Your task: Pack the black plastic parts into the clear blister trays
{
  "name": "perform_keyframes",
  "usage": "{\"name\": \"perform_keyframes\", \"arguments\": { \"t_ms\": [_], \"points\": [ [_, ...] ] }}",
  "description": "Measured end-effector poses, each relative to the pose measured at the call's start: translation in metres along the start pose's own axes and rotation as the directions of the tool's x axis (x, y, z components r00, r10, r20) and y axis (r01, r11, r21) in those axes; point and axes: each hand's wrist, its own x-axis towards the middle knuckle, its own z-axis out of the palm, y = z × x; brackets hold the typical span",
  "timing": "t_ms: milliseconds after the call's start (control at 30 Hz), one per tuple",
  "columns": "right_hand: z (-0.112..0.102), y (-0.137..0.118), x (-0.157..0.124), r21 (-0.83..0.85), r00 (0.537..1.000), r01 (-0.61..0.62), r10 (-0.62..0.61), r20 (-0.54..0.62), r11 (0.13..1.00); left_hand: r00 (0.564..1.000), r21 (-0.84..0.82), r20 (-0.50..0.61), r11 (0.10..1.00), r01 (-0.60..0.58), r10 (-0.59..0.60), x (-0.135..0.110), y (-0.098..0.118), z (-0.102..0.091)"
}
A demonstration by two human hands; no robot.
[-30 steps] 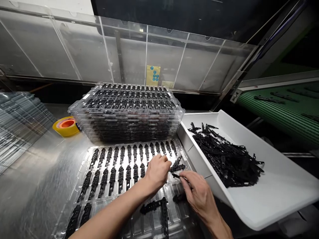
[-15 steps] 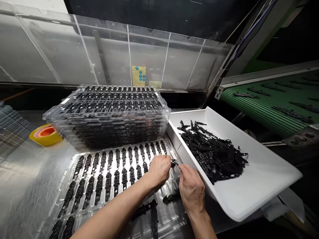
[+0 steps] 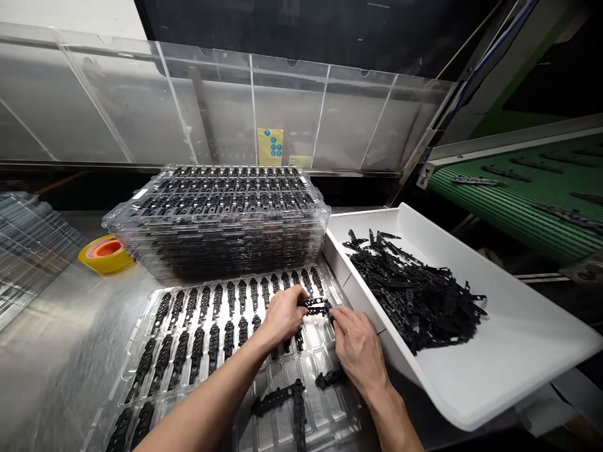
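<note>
Above the right part of a clear plastic tray point(image 3: 123, 351), my left hand point(image 3: 284, 312) grips the left end of a black perforated plastic strip point(image 3: 316, 306). My right hand point(image 3: 358, 346) pinches the strip's other end, so it lies roughly level between both hands. Rows of similar black parts point(image 3: 198, 355) fill the tray's slots at the left and back. Two loose parts point(image 3: 298, 411) lie crossed at an angle over slots near the front. Another loose part point(image 3: 330, 377) rests beside my right wrist, partly hidden by it.
A white bin point(image 3: 475, 402) heaped with black parts point(image 3: 414, 301) stands at the right. Stacked filled trays point(image 3: 226, 238) stand behind the tray. Yellow tape point(image 3: 106, 254) and more clear trays point(image 3: 32, 251) are at the left. A green conveyor point(image 3: 513, 194) carries parts at the far right.
My left hand has moved left relative to the right, and more of the black strip between them now shows. The whole view has shifted slightly.
</note>
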Motion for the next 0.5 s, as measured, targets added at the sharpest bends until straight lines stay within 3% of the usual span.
{"name": "perform_keyframes", "arguments": {
  "t_ms": [67,100,167,233,333,433,500],
  "points": [
    [-0.003,-0.001,0.002,0.173,0.993,-0.115,0.109,0.043,0.978,0.999,-0.132,0.045,0.991,-0.009,0.015,0.003,-0.003,0.004],
    [-0.004,-0.002,0.003,0.320,0.976,-0.216,0.198,0.087,0.922,0.997,-0.199,0.069,0.980,-0.009,0.023,0.004,-0.005,0.006],
    [-0.004,-0.003,0.005,0.592,0.915,-0.396,0.359,0.186,0.702,0.993,-0.320,0.109,0.948,-0.001,0.038,0.004,-0.005,0.010],
    [-0.002,-0.003,0.007,0.724,0.875,-0.440,0.436,0.211,0.532,0.990,-0.416,0.135,0.909,0.010,0.051,0.001,-0.003,0.012],
    [-0.003,-0.005,0.011,0.794,0.889,-0.391,0.414,0.195,0.466,0.980,-0.525,0.186,0.850,0.037,0.072,-0.007,0.005,0.014],
    [-0.012,-0.005,0.015,0.862,0.917,-0.354,0.314,0.245,0.362,0.969,-0.582,0.231,0.811,0.062,0.091,-0.014,0.009,0.015],
    [-0.019,-0.005,0.019,0.838,0.920,-0.373,0.273,0.280,0.398,0.974,-0.582,0.208,0.811,0.054,0.085,-0.015,0.008,0.013]
  ]
}}
